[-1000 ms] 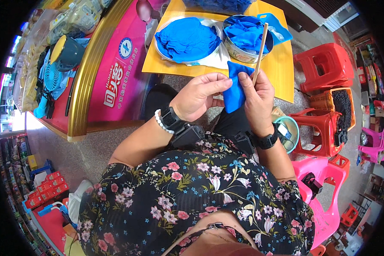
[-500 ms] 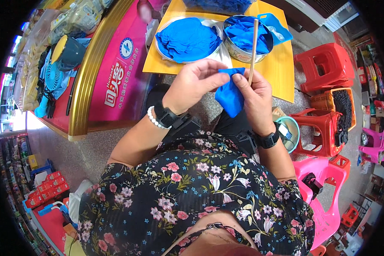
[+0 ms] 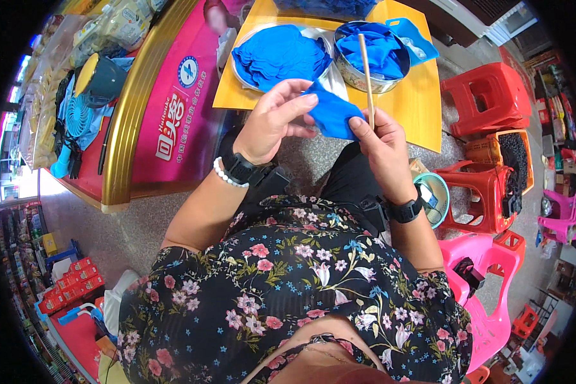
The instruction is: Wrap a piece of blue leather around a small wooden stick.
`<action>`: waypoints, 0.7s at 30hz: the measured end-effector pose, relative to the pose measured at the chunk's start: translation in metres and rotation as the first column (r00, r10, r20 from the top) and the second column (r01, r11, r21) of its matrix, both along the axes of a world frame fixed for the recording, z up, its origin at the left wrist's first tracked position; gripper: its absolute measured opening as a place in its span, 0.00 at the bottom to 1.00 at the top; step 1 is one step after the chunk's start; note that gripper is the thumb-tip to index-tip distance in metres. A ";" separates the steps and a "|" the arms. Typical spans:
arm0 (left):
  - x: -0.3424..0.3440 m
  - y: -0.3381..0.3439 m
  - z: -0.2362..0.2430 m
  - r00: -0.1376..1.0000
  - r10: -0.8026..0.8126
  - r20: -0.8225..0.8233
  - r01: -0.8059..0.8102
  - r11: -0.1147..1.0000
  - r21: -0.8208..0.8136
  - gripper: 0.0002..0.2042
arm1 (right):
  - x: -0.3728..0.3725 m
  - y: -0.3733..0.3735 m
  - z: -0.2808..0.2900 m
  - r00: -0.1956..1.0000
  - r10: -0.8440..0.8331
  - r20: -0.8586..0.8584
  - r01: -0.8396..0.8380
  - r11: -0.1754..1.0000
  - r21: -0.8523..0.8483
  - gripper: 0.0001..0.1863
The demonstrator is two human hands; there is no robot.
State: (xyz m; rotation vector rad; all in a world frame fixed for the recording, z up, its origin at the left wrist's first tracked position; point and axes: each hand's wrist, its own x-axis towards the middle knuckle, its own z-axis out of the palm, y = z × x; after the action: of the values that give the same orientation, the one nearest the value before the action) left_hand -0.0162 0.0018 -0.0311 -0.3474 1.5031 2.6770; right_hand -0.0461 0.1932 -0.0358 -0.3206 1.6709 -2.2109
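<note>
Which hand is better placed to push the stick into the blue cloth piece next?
Right. The right hand already grips the thin wooden stick upright beside the blue cloth piece. The left hand pinches the cloth's top edge, so it looks better suited to steadying it.

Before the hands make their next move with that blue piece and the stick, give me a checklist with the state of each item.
1. Left hand on the blue piece: fingertips pinch its upper edge. Ok.
2. Right hand on the wooden stick: held upright between thumb and fingers. Ok.
3. Stick against the blue piece: it runs along the piece's right edge; whether it is inside a fold, cannot tell.
4. Round metal tin on the yellow board: within reach, holds more blue pieces. Ok.
5. Metal tray with flat blue pieces: beside the tin. Ok.
</note>
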 end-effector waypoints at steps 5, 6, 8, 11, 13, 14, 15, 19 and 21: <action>-0.007 0.002 -0.017 0.965 -0.078 -0.249 -0.029 0.916 -0.401 0.08 | 0.000 -0.001 0.001 0.996 0.092 -0.015 -0.089 0.982 0.167 0.07; -0.005 0.004 -0.013 0.979 -0.057 -0.197 -0.023 0.924 -0.381 0.09 | 0.000 -0.001 0.000 0.996 0.091 -0.013 -0.087 0.982 0.168 0.07; -0.005 0.007 -0.014 0.971 -0.016 -0.239 -0.095 0.891 -0.445 0.11 | 0.001 -0.001 -0.001 0.994 0.108 0.023 -0.110 0.975 0.193 0.06; -0.004 0.004 -0.015 0.947 0.014 -0.320 -0.210 0.782 -0.587 0.13 | 0.002 0.003 0.003 0.995 0.095 0.031 -0.098 0.987 0.125 0.07; -0.004 0.003 -0.010 0.935 -0.006 -0.354 -0.246 0.709 -0.661 0.13 | 0.002 0.005 0.002 0.990 0.099 0.103 -0.108 0.990 0.087 0.07; -0.004 0.003 -0.006 0.953 0.001 -0.302 -0.179 0.806 -0.564 0.15 | 0.002 0.007 0.001 0.979 0.107 0.173 -0.117 0.992 0.047 0.08; -0.005 0.003 0.000 0.969 -0.001 -0.248 -0.115 0.884 -0.452 0.16 | 0.000 0.008 -0.002 0.979 0.107 0.174 -0.116 0.992 0.045 0.08; 0.002 0.008 0.008 0.989 -0.053 -0.140 -0.024 0.868 -0.496 0.18 | 0.001 0.005 0.009 0.971 0.054 0.231 -0.057 0.998 0.005 0.08; 0.004 0.014 -0.003 0.965 -0.090 -0.247 -0.057 0.846 -0.530 0.21 | 0.003 0.000 0.013 0.978 0.006 0.207 -0.017 0.999 0.050 0.08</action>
State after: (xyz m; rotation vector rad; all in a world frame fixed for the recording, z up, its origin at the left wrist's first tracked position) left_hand -0.0126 0.0161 -0.0337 0.0147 2.3162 2.3053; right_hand -0.0430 0.1930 -0.0224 -0.0828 1.6065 -2.1081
